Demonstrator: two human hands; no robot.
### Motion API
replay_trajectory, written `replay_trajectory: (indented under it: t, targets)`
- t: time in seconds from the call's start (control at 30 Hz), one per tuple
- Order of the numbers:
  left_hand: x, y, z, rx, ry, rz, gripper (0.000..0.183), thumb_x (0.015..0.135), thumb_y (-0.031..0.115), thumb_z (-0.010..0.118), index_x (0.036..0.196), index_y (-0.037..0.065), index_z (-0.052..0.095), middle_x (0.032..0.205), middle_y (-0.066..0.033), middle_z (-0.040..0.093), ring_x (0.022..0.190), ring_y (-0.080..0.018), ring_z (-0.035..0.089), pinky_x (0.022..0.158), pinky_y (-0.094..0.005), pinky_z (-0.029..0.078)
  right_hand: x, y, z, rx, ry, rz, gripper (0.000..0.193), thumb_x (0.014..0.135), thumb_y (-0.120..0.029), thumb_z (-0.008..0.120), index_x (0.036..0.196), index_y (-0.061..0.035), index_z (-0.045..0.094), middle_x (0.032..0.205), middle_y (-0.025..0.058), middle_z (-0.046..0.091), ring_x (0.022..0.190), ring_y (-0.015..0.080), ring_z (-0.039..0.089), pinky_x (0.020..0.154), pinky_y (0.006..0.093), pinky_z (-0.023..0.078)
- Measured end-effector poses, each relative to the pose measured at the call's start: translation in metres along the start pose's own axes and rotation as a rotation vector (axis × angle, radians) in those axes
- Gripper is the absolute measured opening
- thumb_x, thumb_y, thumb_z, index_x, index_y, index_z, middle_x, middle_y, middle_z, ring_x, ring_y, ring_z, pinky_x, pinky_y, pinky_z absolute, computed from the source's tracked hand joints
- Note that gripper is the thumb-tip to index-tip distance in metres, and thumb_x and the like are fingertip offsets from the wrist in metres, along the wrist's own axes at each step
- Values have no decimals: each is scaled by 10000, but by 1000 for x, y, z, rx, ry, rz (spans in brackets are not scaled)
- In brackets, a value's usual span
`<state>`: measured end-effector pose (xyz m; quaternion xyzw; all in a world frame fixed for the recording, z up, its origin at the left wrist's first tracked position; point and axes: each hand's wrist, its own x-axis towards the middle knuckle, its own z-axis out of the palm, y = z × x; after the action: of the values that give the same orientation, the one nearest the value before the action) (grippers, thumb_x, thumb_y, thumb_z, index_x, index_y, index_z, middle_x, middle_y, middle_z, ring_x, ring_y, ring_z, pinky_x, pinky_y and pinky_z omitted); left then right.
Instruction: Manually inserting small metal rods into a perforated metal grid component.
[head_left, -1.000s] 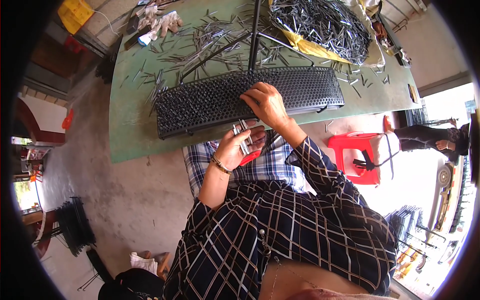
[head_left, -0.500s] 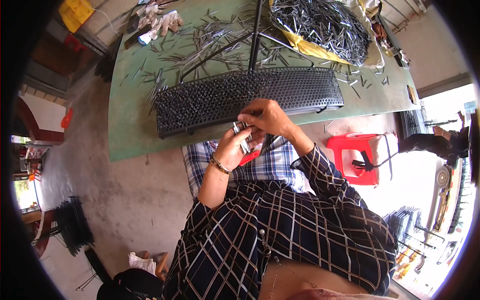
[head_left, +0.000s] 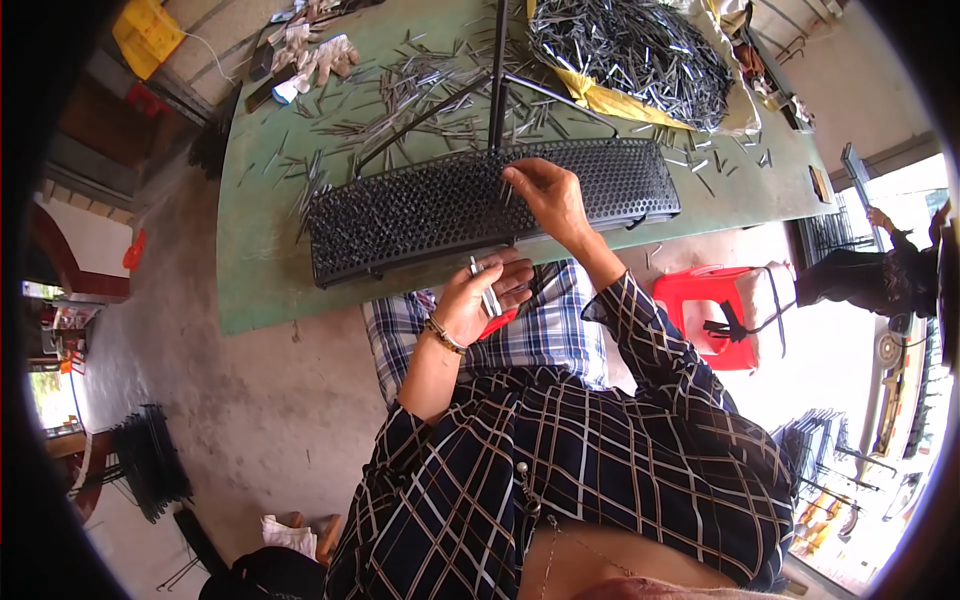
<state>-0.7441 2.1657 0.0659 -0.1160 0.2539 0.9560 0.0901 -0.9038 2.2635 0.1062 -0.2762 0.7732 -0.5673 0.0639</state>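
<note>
A long black rack [head_left: 420, 215] with a honeycomb of round holes lies along the near edge of the table. Its left part looks filled with dark strips, while the holes further right look open. Over the rack's middle, my right hand [head_left: 553, 203] pinches one thin metal strip [head_left: 506, 192], its lower end at the holes. My left hand [head_left: 472, 300], palm up just below the rack, keeps a few silvery metal strips [head_left: 489, 298] under its thumb. How deep the right hand's strip sits cannot be made out.
Loose strips [head_left: 410, 100] lie scattered over the green table [head_left: 260, 240]. A sack [head_left: 590, 92] heaped with strips sits at the back right, gloves [head_left: 318, 62] at the back left. A black post with braces [head_left: 497, 95] rises behind the rack. Right of my lap is a red stool [head_left: 690, 300].
My right hand has left my left hand and moved up over the rack, carrying a strip. The left hand stays about where it was, its fingers more spread.
</note>
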Motion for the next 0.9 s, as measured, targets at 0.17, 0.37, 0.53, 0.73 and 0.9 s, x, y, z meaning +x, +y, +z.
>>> replay_trajectory:
  t: [0.17,0.37,0.53,0.73,0.9]
  targets:
    - [-2,0,0,7,19,2,294,924,106,452,1187,-21,483,1132,-175,563,1043,-257,572,868,-422,503,1,5,7,-56,-14,-44,231,846,-199,646,974,-7,646,792,80,674,735,90,612,641,234,480]
    - [-2,0,0,2,35,-5,283,921,90,445,1177,-25,486,1119,-175,568,1035,-253,575,866,-415,505,-5,3,8,-76,6,-67,201,841,-171,643,980,-27,650,796,86,674,724,106,622,632,244,477]
    - [-3,0,2,8,22,1,285,919,87,445,1178,-25,486,1114,-172,570,1028,-251,578,866,-412,505,-8,5,11,-127,76,-221,184,841,-171,628,956,-29,651,801,122,652,609,160,602,569,273,475]
    - [-3,-1,2,18,35,-7,284,925,92,435,1179,-12,509,1102,-154,593,995,-226,596,850,-373,508,-11,6,13,-138,20,-239,159,815,-132,632,932,-26,650,853,121,646,738,253,621,647,322,492]
    - [-2,-4,0,-15,37,-18,283,917,90,449,1174,-21,487,1091,-158,580,1005,-236,585,857,-405,506,-11,15,16,-264,-4,-466,131,770,-105,652,880,-34,659,872,105,633,807,289,603,699,355,490]
